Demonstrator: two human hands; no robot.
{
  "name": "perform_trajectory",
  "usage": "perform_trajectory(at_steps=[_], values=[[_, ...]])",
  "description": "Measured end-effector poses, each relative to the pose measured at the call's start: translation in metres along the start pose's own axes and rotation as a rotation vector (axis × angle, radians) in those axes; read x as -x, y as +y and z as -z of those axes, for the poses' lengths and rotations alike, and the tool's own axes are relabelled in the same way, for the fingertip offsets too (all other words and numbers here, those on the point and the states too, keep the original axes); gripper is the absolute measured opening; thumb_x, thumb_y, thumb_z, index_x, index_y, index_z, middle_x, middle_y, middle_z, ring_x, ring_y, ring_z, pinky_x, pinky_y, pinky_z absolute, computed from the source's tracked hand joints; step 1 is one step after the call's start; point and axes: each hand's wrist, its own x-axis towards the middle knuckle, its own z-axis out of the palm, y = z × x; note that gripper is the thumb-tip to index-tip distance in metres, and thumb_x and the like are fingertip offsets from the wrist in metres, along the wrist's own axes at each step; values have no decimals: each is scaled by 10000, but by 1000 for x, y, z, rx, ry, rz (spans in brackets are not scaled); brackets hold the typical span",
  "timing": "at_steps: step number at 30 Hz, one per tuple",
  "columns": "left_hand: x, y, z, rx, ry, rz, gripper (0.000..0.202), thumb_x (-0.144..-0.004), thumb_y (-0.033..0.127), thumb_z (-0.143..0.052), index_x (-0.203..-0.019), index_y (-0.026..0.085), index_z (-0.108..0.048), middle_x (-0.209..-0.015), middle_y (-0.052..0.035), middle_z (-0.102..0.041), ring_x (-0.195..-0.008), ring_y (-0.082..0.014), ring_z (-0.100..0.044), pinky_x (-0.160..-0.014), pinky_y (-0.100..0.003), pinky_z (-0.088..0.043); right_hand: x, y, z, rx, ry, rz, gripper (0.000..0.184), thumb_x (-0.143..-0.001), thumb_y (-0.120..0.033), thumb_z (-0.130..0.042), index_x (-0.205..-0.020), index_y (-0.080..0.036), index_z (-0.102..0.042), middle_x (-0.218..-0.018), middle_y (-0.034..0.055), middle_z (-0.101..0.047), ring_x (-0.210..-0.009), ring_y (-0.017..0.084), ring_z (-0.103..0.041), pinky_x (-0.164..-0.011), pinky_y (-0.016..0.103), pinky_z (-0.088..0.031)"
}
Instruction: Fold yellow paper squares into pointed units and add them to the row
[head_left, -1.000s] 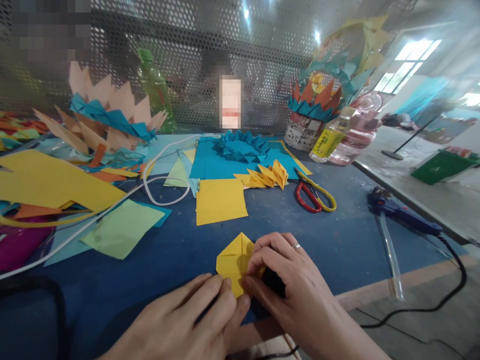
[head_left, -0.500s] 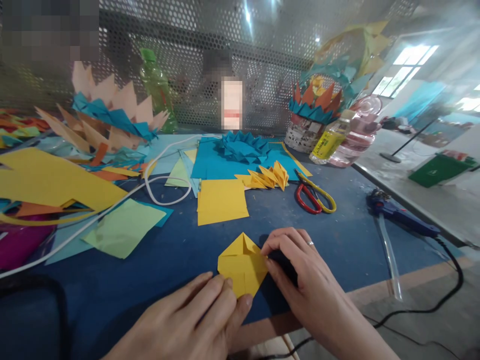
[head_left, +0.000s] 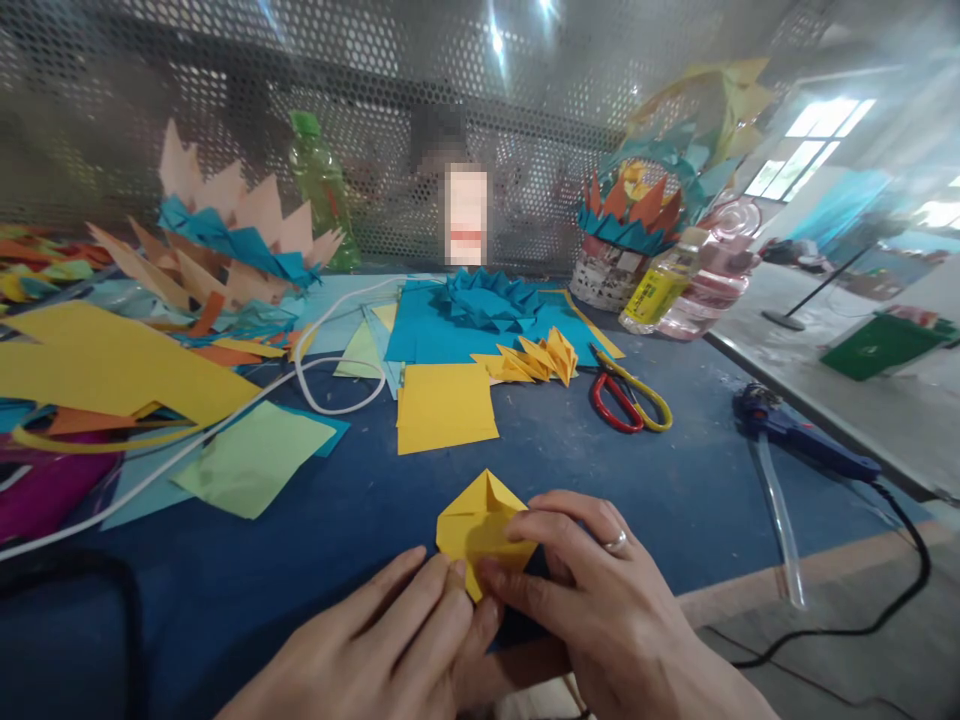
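A partly folded sheet of yellow paper [head_left: 472, 530] lies near the table's front edge, its pointed top facing away from me. My left hand [head_left: 397, 620] grips its lower left edge, fingers bent together and thumb near the bottom corner. Across its right side lies my right hand [head_left: 600, 570], a ring on one finger, with the thumb and index finger pressing on the paper. Just beyond is a stack of yellow paper squares [head_left: 448, 408]. Several folded yellow pieces [head_left: 536, 358] lie behind that stack, left of red-and-yellow-handled scissors [head_left: 630, 395].
A blue glue gun [head_left: 806, 435] with a clear glue stick lies at right, its black cord trailing off the edge. A blue folded-paper ring [head_left: 491, 298] sits at the back. Bottles [head_left: 664, 285] stand back right. A white cable [head_left: 217, 425] crosses coloured paper at left.
My right hand has shifted left and down from the paper's right corner onto its face, the thumb now near the bottom corner. My left hand has barely moved.
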Motion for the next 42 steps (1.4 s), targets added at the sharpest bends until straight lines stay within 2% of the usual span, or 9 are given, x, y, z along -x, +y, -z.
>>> perform_trajectory(at_steps=[3,9,16,20,23,28,31,37,42], values=[[0,1,1,-13,17,14,455,-975,79,-280,-1045,164,-722,-1032,-64,-735,-1001,-206,-666,-1049,-341,-450,0,1,-3,4,26,2,258,-979,-161,-514,-1128,-278,-689,-1151,46,-682,-1132,241,-547,-850,397,-493],[12,2,1,-32,-73,1,444,-999,122,-288,-1178,181,-690,-1170,-73,-693,-1186,-231,-577,-1185,-391,-284,0,-3,-3,32,75,1,320,-927,-96,-480,-1085,-269,-698,-1131,44,-681,-1118,244,-549,-803,389,-460],[19,6,0,-73,-128,50,386,-1025,262,-382,-1331,216,-612,-1249,-90,-666,-1218,-252,-588,-1092,-357,-425,-2,-4,-1,-11,42,-7,395,-871,-45,-486,-1137,-252,-691,-1144,59,-664,-1123,243,-526,-834,401,-455],[16,4,5,-126,-117,14,447,-979,131,-356,-1351,207,-591,-1291,-84,-637,-1268,-253,-531,-1162,-382,-298,1,-2,-4,-14,27,-25,438,-850,-25,-489,-1159,-268,-681,-1163,63,-643,-1141,258,-504,-856,428,-449],[14,3,16,-117,-245,0,444,-977,193,-411,-1399,223,-543,-1368,-80,-595,-1314,-274,-477,-1174,-413,-222,2,-2,-6,-8,44,-6,504,-808,17,-466,-1168,-268,-676,-1160,66,-637,-1133,263,-500,-859,440,-453],[0,9,36,-25,-476,33,696,-895,522,-523,-1462,125,-450,-1412,-172,-560,-1350,-359,-436,-1120,-473,-307,1,-3,-2,-83,67,-1,478,-812,44,-444,-1144,-213,-671,-1135,78,-632,-1113,244,-500,-896,415,-471],[-1,10,37,-16,-504,83,825,-775,495,-626,-1484,138,-402,-1417,-183,-554,-1350,-356,-433,-1109,-498,-339,2,-1,-1,-152,100,-49,438,-846,48,-433,-1132,-187,-668,-1143,94,-608,-1102,234,-498,-900,394,-480],[5,4,35,2,-342,8,991,-670,589,-693,-1490,128,-382,-1380,-218,-577,-1296,-388,-475,-1029,-519,-416,8,5,-1,-58,173,-4,404,-858,38,-445,-1069,-196,-699,-1140,89,-632,-1095,247,-514,-881,402,-484],[-8,4,51,-1,-539,-1,971,-757,557,-736,-1524,120,-333,-1441,-207,-535,-1339,-363,-468,-1058,-485,-432,16,5,6,145,200,-26,393,-849,21,-449,-1045,-195,-712,-1094,88,-671,-1086,270,-531,-855,420,-479]])
